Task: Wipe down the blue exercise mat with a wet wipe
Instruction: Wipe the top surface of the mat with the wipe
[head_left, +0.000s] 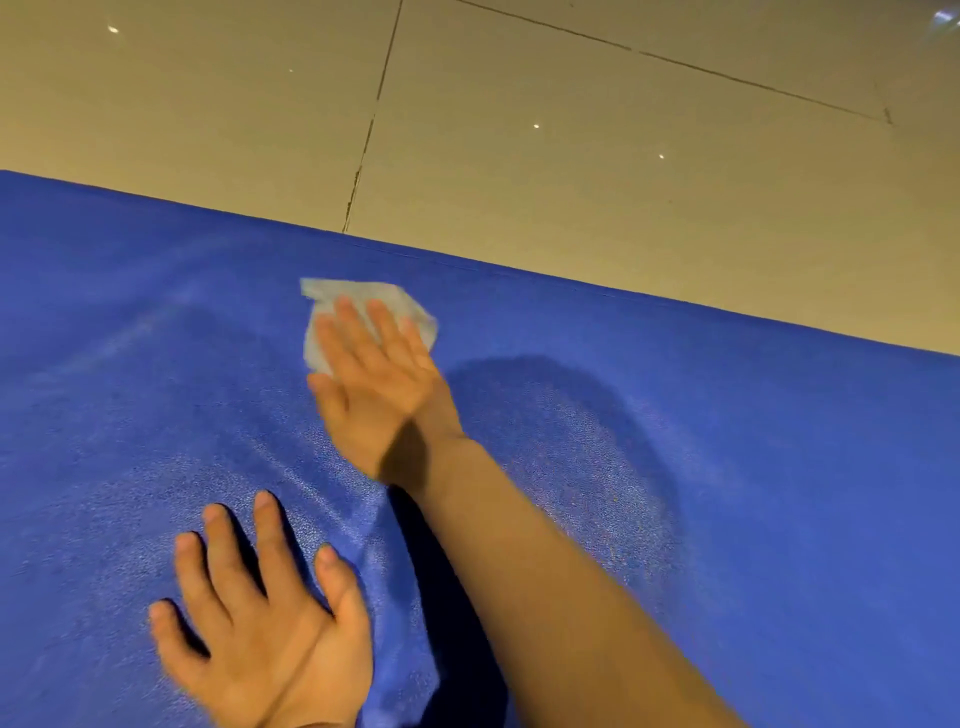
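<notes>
— From the head camera, where is the wet wipe?

— The wet wipe (363, 312) lies flat on the blue exercise mat (727, 467), near the mat's far edge. The right hand (374, 384) lies on top of it, fingers straight and slightly spread, pressing it down against the mat. The wipe's pale corners stick out beyond the fingertips and to the left of them; the palm covers its near part.

— So the right hand isn't clutching it?

— No, the fingers are flat, not curled round anything. The arm reaches in from the lower right.

— And the left hand?

— The left hand (260, 623) rests palm-down on the mat, nearer the person and well apart from the wipe, fingers spread and straight, holding nothing.

— Anything else?

— Faint shiny streaks show on the mat around both hands. Beyond the mat's far edge is a beige tiled floor (571, 130) with dark grout lines.
</notes>
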